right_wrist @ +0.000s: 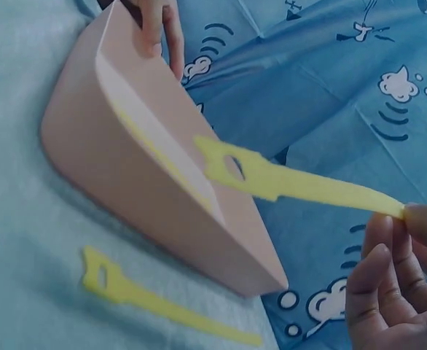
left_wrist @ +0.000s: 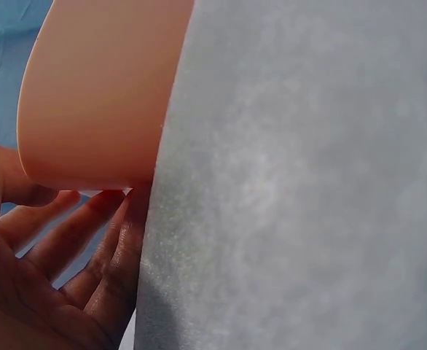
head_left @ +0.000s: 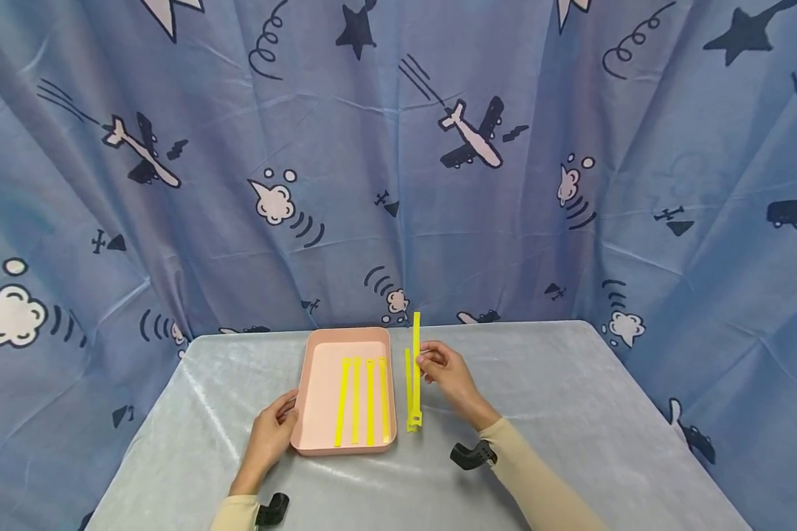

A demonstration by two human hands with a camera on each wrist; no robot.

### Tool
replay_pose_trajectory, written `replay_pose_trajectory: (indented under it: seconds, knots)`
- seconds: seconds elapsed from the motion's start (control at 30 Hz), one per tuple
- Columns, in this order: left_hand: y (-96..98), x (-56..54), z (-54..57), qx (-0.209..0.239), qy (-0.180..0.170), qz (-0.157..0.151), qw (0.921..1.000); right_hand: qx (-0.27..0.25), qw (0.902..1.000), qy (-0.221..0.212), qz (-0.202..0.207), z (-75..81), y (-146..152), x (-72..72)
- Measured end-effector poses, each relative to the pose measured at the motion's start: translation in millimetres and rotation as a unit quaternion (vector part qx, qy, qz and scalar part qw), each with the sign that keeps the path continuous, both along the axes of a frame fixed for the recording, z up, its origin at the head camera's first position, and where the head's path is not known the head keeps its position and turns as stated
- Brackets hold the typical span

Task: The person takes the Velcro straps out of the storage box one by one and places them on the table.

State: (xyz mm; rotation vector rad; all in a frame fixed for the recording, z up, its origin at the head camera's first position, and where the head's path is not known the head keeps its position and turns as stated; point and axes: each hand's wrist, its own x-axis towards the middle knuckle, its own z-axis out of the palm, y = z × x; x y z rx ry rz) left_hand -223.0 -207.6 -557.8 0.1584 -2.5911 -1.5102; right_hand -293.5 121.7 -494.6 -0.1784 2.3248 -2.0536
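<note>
A pink tray (head_left: pixel 319 391) holds several yellow hook-and-loop cable ties (head_left: pixel 370 402) in its right part, lying side by side. My left hand (head_left: pixel 272 434) grips the tray's left side; in the left wrist view its fingers (left_wrist: pixel 119 255) meet the outer wall. Right of the tray, my right hand (head_left: pixel 449 375) pinches another yellow cable tie (right_wrist: pixel 308 186) between thumb and fingers, its slotted head hanging lower. The held tie is raised off the table. Below it, one more yellow cable tie (right_wrist: pixel 155 306) lies on the table beside the tray.
The table (head_left: pixel 538 413) has a grey cloth cover. Behind it hangs a blue curtain (head_left: pixel 372 243) with planes and stars. Black wrist straps (head_left: pixel 473 455) show at both forearms.
</note>
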Motion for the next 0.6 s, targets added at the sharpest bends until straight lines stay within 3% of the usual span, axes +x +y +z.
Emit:
replay_pose_trajectory:
  seconds: [0.6]
  knots:
    - [-1.2, 0.0, -1.2, -0.001, 0.009, 0.003, 1.0000, 0.009, 0.9979, -0.064, 0.003, -25.0, 19.8, -10.9]
